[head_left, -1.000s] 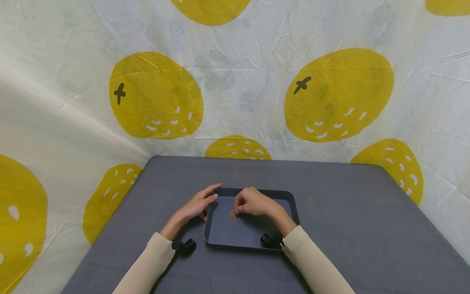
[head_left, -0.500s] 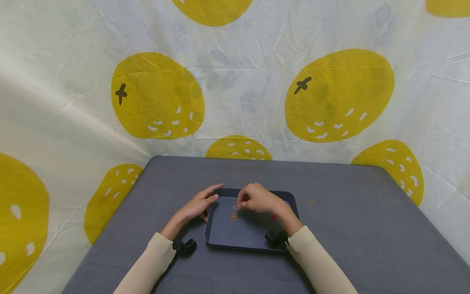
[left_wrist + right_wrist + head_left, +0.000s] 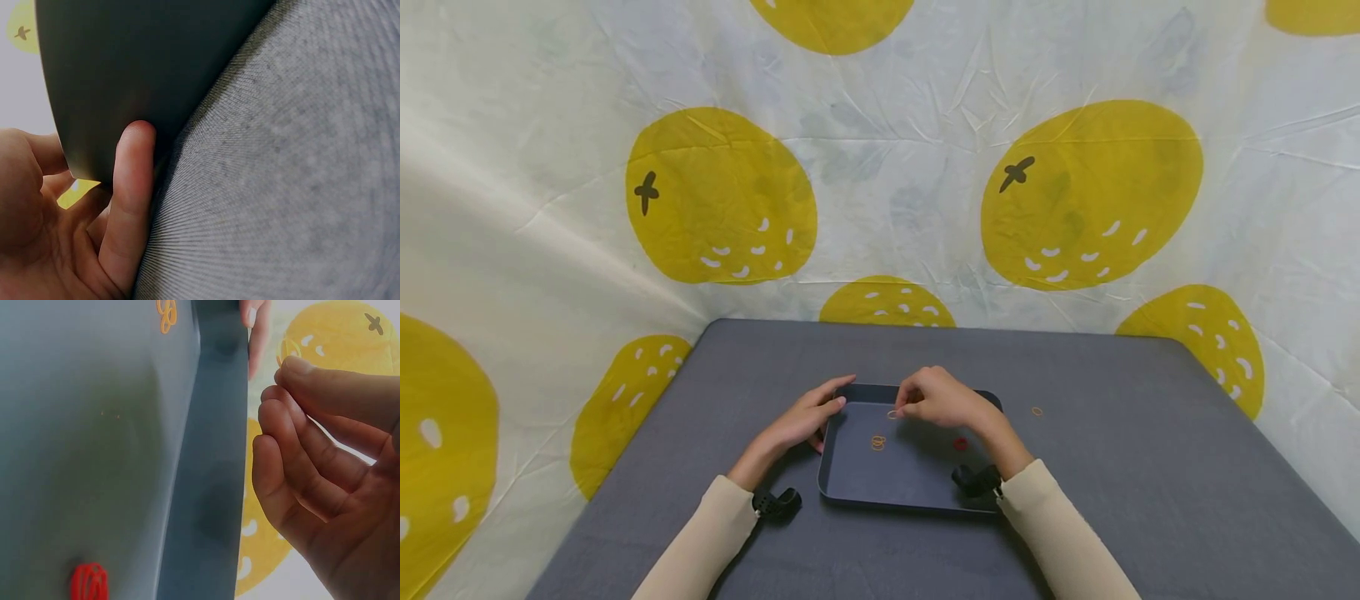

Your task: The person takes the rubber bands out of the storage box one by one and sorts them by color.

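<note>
A dark rectangular tray point(image 3: 887, 479) lies on the table. My left hand point(image 3: 805, 418) holds its left side near the far corner, thumb over the rim and a finger point(image 3: 134, 181) against the outer wall. Above the tray's far part, my right hand point(image 3: 947, 400) pinches an orange-yellow rubber band point(image 3: 892, 414) between thumb and fingertips. Inside the tray, a few overlapping orange rubber bands point(image 3: 877, 443) lie left of the middle. Red rubber bands point(image 3: 89, 582) sit bunched on the tray's right side, beneath the right forearm.
A single orange rubber band point(image 3: 1037, 412) lies on the grey tabletop point(image 3: 1150, 467), right of the tray. Behind the table hangs a pale curtain point(image 3: 895, 167) printed with yellow fruit. Black cameras point(image 3: 976, 481) are strapped on both wrists.
My right hand has lifted one orange rubber band off the others and moved it away and to the right. The red bands have come into view. My left hand stays in place.
</note>
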